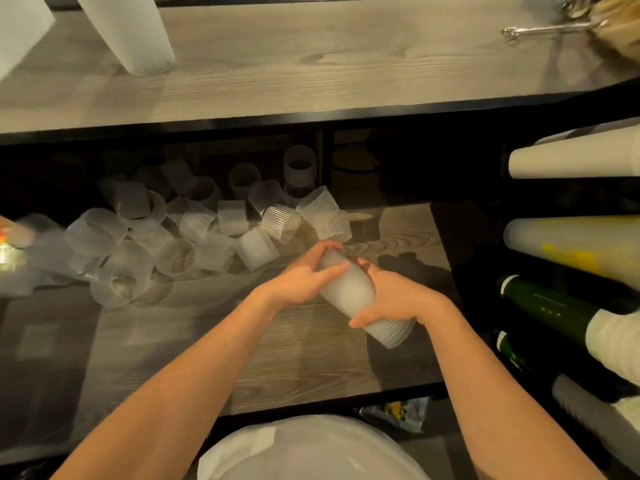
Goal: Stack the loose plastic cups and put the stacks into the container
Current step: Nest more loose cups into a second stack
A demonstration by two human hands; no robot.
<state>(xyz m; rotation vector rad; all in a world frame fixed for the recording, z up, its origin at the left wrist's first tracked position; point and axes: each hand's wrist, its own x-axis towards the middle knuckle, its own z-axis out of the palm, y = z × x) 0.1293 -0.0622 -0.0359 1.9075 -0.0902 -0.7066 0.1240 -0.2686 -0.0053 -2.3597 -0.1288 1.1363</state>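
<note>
While both hands work over the lower surface (311,358), things stand thus:
Stack: a frosted stack (349,289) of nested cups, tilted, its ribbed wide end toward the near right corner, its narrow end toward the pile.
Left hand: the left hand (304,278) grips the stack's upper part, fingers (332,270) curled round it.
Right hand: the right hand (391,299) holds the stack's lower part, fingers wrapped behind it and the thumb pressed across its front.
Pile: loose cups (194,226) lie jumbled on their sides along the far edge, from the left edge to about the middle, touching one another.
Upper surface: two white stacks (128,32) stand at its far left corner; metal tongs (550,29) lie at its far right.
Right side: long cup sleeves (575,157) lie stored beyond the right edge.
</note>
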